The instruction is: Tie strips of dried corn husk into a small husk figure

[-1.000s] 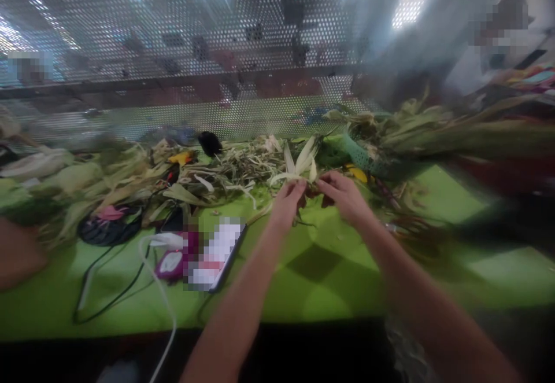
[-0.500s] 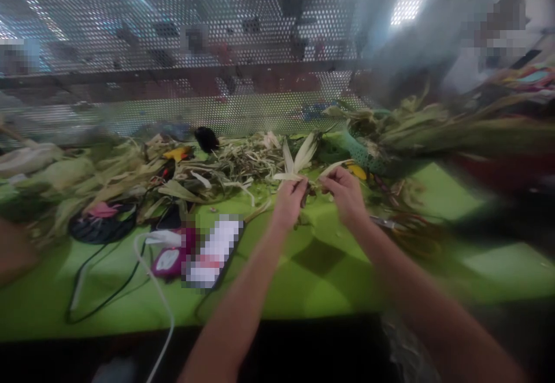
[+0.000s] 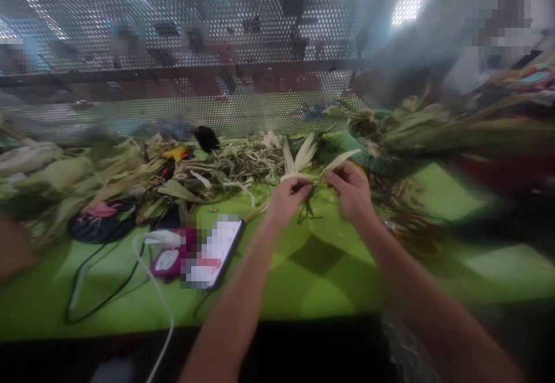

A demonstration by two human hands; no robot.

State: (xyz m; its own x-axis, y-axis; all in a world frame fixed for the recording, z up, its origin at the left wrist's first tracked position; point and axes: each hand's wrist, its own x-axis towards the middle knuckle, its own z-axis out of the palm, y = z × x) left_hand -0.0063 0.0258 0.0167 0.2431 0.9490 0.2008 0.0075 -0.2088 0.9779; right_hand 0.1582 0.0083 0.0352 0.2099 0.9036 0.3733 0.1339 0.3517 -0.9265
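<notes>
My left hand [image 3: 287, 199] is closed in a pinch on a pale corn husk piece [image 3: 299, 176], which lies across the tops of its fingers. Just beyond, two pale husk blades [image 3: 306, 150] fan upward; I cannot tell if they join the held piece. To the right, my right hand [image 3: 350, 191] pinches a pale husk strip [image 3: 345, 158] that points up and to the right. The two held husks come close together between my fingertips. Thin dark strands [image 3: 309, 212] dangle below the left fingers. Fine detail at the fingertips is blurred.
Husk scraps [image 3: 234, 163] lie heaped along the back by a perforated panel [image 3: 260, 105]. A phone [image 3: 219, 253] and purple device [image 3: 167, 260] with a white cable lie left. A green basket [image 3: 368, 151] of husks and scissors [image 3: 390, 225] are right.
My right hand has shifted slightly right, and its husk strip now shows longer, tilted up to the right. My left hand has turned a little, and dark strands show below it.
</notes>
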